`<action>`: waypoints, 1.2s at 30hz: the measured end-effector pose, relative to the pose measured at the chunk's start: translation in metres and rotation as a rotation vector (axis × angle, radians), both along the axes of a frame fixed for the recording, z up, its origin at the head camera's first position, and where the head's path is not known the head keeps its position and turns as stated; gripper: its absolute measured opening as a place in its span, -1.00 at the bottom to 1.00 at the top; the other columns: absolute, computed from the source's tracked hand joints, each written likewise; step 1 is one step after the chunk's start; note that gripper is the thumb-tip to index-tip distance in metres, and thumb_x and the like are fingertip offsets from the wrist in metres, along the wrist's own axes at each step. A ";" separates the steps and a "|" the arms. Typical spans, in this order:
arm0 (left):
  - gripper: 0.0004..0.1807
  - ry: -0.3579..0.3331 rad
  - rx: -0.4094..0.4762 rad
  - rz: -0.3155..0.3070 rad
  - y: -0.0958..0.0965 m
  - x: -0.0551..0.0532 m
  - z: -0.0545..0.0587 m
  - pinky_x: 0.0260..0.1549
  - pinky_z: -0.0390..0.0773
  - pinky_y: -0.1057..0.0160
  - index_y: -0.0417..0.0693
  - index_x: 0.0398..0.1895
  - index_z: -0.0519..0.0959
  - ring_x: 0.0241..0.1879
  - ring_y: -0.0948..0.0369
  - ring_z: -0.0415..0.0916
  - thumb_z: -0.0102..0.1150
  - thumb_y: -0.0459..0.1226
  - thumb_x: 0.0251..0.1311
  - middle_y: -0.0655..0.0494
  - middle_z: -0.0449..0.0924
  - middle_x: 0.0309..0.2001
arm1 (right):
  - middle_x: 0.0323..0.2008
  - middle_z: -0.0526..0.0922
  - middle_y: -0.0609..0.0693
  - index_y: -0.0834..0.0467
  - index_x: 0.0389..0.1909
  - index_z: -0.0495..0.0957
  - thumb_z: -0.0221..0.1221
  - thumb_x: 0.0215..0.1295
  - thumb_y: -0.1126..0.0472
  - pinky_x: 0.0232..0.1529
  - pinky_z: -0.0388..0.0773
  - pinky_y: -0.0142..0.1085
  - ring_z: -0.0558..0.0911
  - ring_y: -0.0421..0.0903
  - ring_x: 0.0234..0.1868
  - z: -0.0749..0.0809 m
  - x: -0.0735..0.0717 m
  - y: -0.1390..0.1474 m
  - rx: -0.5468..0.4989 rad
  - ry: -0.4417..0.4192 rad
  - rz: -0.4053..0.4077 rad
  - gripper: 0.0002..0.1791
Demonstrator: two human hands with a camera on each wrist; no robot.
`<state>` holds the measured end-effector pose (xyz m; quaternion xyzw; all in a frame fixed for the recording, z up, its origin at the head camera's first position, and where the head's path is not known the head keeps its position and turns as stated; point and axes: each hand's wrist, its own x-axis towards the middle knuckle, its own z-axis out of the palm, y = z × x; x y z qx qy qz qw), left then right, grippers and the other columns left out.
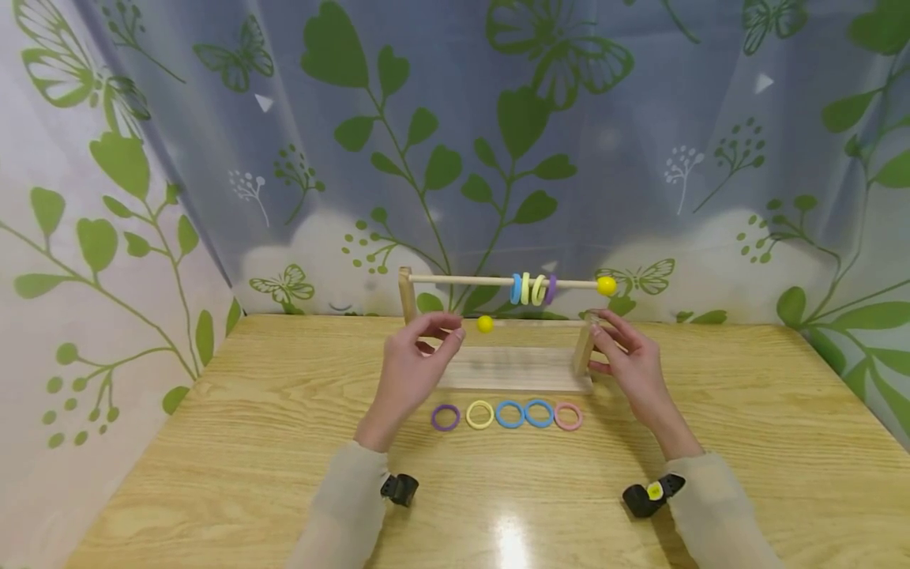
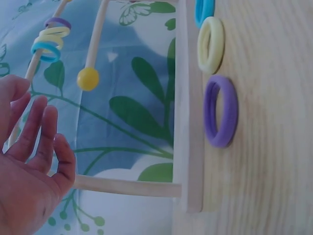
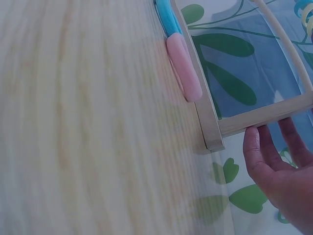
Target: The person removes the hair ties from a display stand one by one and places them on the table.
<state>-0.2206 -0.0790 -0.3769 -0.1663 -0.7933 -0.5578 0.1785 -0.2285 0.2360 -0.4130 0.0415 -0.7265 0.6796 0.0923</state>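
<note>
In the head view, the wooden stand [image 1: 512,370] is set at centre. Its right post [image 1: 584,348], at three o'clock, is gripped by the thumb and fingers of the right hand [image 1: 633,363]. At eight o'clock from the yellow ball [image 1: 486,324], the left hand [image 1: 412,363] is held loosely curved — nothing is grasped. Four rings [image 1: 525,289] are threaded on the upper rod [image 1: 455,280], at twelve; five loose rings [image 1: 524,413] are laid at six.

Behind the bare left hand [image 1: 415,359], a pale beige fabric sleeve [image 1: 344,498] reaches the wrist, a small black boxy camera [image 1: 402,490] on its thumb side. Behind the right hand [image 1: 633,367], a matching beige sleeve [image 1: 721,502]; its black camera [image 1: 640,501] bears a yellow patch [image 1: 655,491].
</note>
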 end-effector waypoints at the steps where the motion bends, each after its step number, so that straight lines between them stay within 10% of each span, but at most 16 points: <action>1: -0.84 0.003 0.001 0.005 -0.001 0.000 0.001 -0.28 0.54 0.32 -0.02 -0.08 0.72 -0.15 0.19 0.68 0.33 -0.26 0.31 0.12 0.78 -0.11 | -0.08 0.67 -0.39 0.23 0.42 0.39 0.16 0.52 0.10 -0.22 0.74 -0.35 0.71 -0.36 -0.12 0.000 0.000 0.000 0.000 0.000 0.000 -0.45; 36: -0.83 0.288 0.056 0.108 -0.029 -0.005 0.040 -0.26 0.51 0.33 -0.15 -0.09 0.72 -0.22 0.39 0.59 0.35 -0.38 0.26 -0.02 0.78 -0.18 | -0.07 0.62 -0.41 0.26 0.44 0.37 0.15 0.52 0.09 -0.20 0.75 -0.32 0.70 -0.39 -0.15 0.003 0.003 -0.003 0.059 0.010 -0.042 -0.42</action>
